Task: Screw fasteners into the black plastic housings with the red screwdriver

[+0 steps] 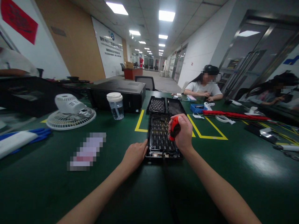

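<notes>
A shallow black housing (158,130) with rows of small dark domes lies on the green table in front of me. Small metallic parts and a dark cable show at its near end. My left hand (134,155) rests against the housing's left side, fingers stretched along the edge. Above the right half, my right hand (184,133) is closed around the red and black handle of what looks like a screwdriver (174,126). Its tip is hard to make out against the dark housing. Just behind lies another black panel (157,105) with rows of round shapes, beside a black cover (175,106).
A lidded plastic cup (116,107), a white fan (71,113) and a large black case (116,95) stand to the left. A blue tray (198,108) and a red strip (235,115) lie to the right. A person (205,87) sits across the table.
</notes>
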Tool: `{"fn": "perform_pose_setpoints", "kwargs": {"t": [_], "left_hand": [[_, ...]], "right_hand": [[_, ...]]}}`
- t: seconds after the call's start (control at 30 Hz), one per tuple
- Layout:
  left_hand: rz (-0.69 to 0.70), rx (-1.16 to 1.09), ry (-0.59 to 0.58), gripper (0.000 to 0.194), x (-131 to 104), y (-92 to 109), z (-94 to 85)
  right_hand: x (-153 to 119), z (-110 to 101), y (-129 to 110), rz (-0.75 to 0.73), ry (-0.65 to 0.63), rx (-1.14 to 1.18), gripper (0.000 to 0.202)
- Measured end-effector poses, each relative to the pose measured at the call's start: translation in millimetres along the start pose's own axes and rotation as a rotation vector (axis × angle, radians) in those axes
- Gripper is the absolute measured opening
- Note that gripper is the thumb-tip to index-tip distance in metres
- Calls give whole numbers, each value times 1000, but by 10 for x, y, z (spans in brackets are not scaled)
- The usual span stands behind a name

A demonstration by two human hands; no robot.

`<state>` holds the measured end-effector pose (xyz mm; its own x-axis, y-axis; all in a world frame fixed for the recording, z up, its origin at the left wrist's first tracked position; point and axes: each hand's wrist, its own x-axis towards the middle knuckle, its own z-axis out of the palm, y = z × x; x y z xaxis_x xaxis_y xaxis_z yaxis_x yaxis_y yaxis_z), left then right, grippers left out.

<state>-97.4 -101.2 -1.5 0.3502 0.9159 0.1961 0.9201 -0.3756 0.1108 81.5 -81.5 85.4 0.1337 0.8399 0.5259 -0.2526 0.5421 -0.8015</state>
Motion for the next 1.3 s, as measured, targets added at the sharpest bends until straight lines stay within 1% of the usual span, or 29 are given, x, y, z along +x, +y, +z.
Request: {"fn": "perform_pose_setpoints", "kwargs": {"t": [0.23,0.63,0.8,1.0,1.3], "left_hand": [[-16,2,-22,40,-1,6,-18],[-34,-1,-41,41,5,20,-27],[-24,12,-26,41,6,12,-4],[-19,16,-11,40,6,16,-15],[-29,9,-24,41,10,25,-36]], "right_hand": [[4,-19,2,17,3,-7,18],[15,-3,-23,20,-36,10,15],[19,-7,-32,14,-42,11,15],[25,0,-52,-2,-53,7,15],[28,-3,-68,-13,-58,-7,16]]}}
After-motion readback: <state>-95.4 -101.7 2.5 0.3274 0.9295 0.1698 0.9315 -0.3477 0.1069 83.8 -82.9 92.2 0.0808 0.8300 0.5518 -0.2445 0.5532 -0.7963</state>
